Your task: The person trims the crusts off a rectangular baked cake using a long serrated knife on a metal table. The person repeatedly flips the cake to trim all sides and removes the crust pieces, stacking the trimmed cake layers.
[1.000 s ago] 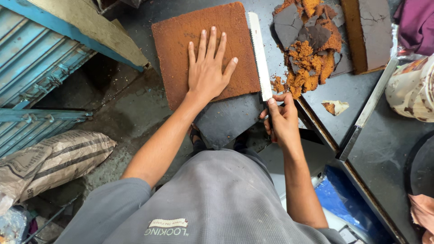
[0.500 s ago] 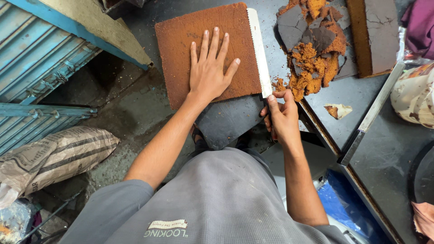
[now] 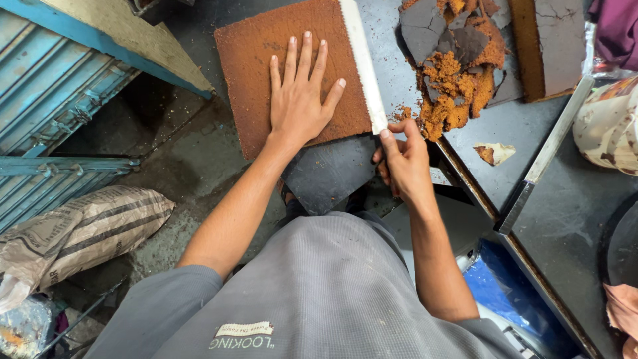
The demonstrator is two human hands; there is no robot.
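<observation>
Head view: we see the left hand [image 3: 300, 100] spread flat, fingers open, on the brown cake slab [image 3: 292, 73] lying on the dark desk [image 3: 518, 126]; the right hand [image 3: 402, 159] grips the long serrated knife [image 3: 362, 63] along the slab's right edge; cake scraps [image 3: 455, 76] lie just beside it.

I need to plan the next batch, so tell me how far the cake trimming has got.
Done: a heap of cut-off crust and crumbs lies right of the blade, and another slab sits beyond it. In hand: the left hand presses flat on the brown sheet cake while the right hand holds a long serrated knife along its right edge. Left: that edge is not yet cut away.
</observation>
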